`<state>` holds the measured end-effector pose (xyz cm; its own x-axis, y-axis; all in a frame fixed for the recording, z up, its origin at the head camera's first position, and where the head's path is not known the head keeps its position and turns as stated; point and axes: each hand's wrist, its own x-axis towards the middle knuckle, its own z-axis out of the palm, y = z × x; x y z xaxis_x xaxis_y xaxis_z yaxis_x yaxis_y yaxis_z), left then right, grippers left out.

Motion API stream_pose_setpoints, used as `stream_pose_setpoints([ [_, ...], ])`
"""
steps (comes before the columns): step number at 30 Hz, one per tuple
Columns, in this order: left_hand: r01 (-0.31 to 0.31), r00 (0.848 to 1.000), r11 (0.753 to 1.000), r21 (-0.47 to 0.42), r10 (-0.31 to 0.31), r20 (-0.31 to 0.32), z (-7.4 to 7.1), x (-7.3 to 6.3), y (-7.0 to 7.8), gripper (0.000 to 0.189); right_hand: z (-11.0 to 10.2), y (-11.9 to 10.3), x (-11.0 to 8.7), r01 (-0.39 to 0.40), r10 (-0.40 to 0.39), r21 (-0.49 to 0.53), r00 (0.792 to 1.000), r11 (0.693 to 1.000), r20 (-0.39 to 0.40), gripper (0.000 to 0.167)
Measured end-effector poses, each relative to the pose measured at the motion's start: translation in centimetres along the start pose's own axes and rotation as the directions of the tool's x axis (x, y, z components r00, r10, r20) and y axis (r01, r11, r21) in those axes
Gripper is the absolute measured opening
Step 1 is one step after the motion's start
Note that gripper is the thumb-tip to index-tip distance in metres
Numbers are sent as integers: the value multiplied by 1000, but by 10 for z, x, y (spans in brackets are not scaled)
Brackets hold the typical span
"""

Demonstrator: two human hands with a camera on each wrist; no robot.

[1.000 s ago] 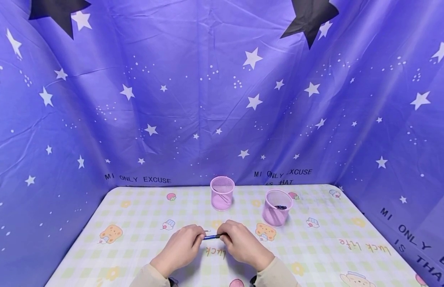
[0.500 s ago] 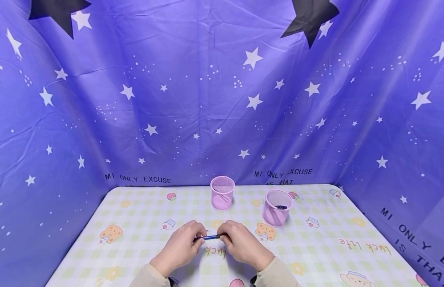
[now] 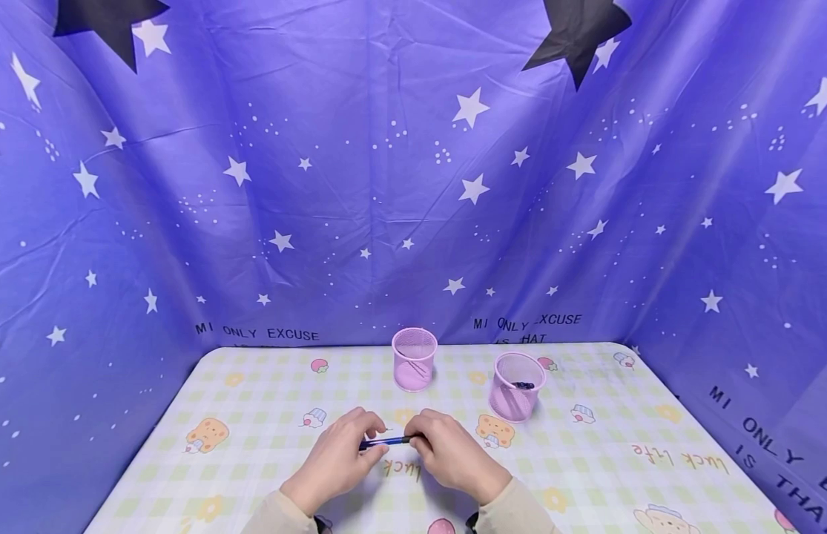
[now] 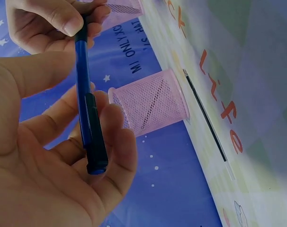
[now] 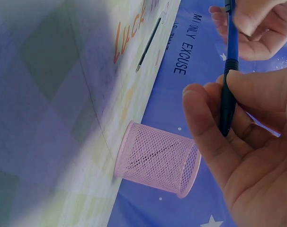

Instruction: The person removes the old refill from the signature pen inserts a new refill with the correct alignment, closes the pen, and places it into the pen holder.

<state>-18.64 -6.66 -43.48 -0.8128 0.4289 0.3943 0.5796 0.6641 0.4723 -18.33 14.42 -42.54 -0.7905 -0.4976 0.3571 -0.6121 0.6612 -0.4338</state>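
A blue click pen (image 3: 390, 441) with a black grip is held level above the tabletop between the hands. My right hand (image 3: 453, 452) pinches its black grip end between thumb and fingers, as the right wrist view shows. My left hand (image 3: 340, 456) is around the clip end, thumb spread away from loosely bent fingers. In the left wrist view the pen's clip end (image 4: 94, 142) lies across those fingers without a firm grip. A thin ink refill (image 4: 205, 116) with a dark tube lies on the tablecloth just beyond the hands; in the head view the hands mostly hide it.
Behind the hands stands a pink mesh pen holder (image 3: 401, 374) with thin sticks inside. Another pink mesh holder (image 3: 503, 404), to the right and nearer, contains dark pieces. A checked tablecloth (image 3: 266, 393) covers the table, which a blue star-patterned curtain (image 3: 333, 208) surrounds.
My left fingers have slid back from the pen's middle to its clip end and spread apart, exposing more of the blue barrel. The right hand has stayed in place.
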Motion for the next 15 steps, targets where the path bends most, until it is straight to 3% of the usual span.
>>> stream_pose_setpoints([
  [8, 28, 997, 999, -33, -26, 68, 0, 1, -1, 18, 1, 0, 0, 19, -19, -3, 1000, 1000, -14, 12],
  [15, -2, 997, 999, -40, 5, 77, 0, 1, -2, 17, 2, 2, 0, 32, -32, -6, 999, 999, -19, 13],
])
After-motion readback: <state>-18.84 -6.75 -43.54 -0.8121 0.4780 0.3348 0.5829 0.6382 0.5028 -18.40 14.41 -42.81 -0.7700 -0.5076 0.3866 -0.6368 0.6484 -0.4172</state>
